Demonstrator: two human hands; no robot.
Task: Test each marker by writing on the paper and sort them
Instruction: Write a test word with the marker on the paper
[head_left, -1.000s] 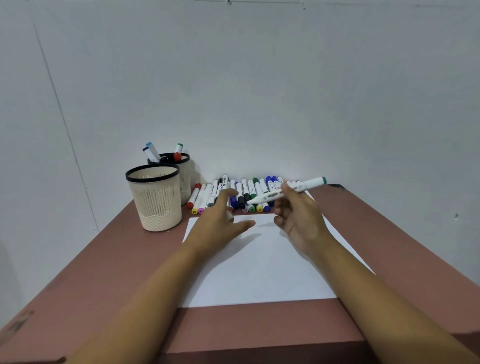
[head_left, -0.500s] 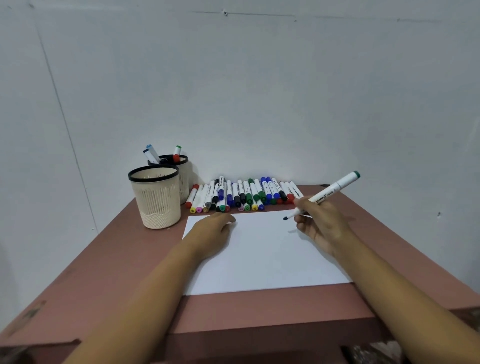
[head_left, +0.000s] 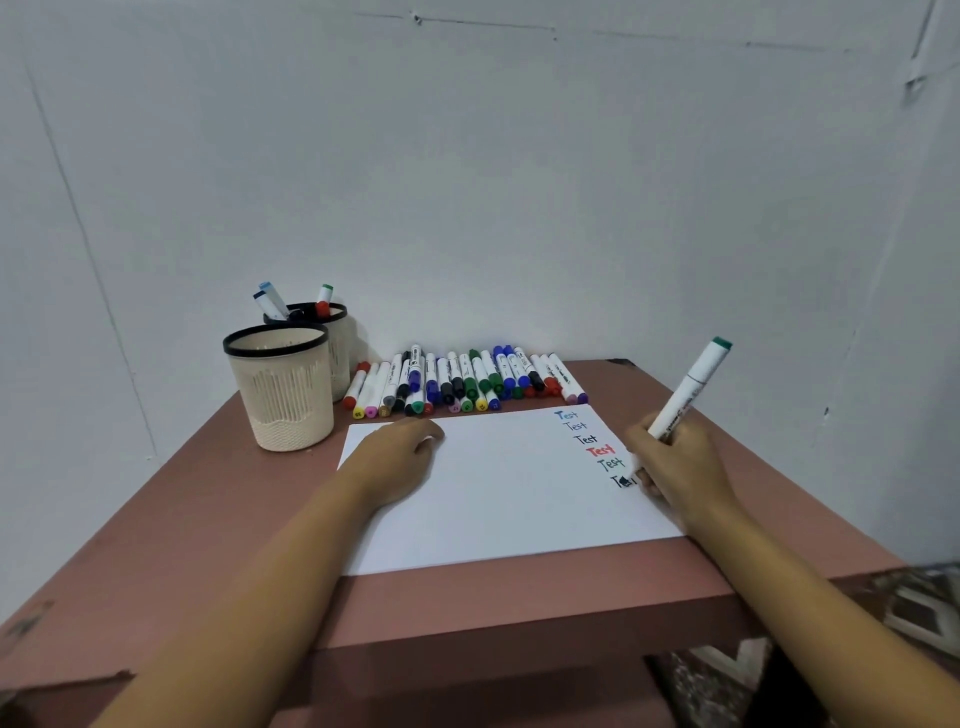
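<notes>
While near marker (head_left: 688, 389), "Test" (head_left: 601, 450) column on paper (head_left: 493, 499)

Marker (head_left: 688, 389) print too small — right hand (head_left: 675, 467) half-covers lowest word (head_left: 622, 481).

Paper (head_left: 483, 499): a column of handwriting (head_left: 592, 447) at its 2 o'clock corner reads "Test" five times, from 12 toward 6 o'clock in blue, thin dark, black, bold red and dark green ink. A sixth entry (head_left: 623, 481) at the column's 6 o'clock end, in black, reads only "Te"; its remainder is blotted or hidden at the right hand (head_left: 680, 467). Print on the held marker (head_left: 685, 395) barrel and on the marker row (head_left: 467, 387) barrels and cap ends is too small to read.
</notes>
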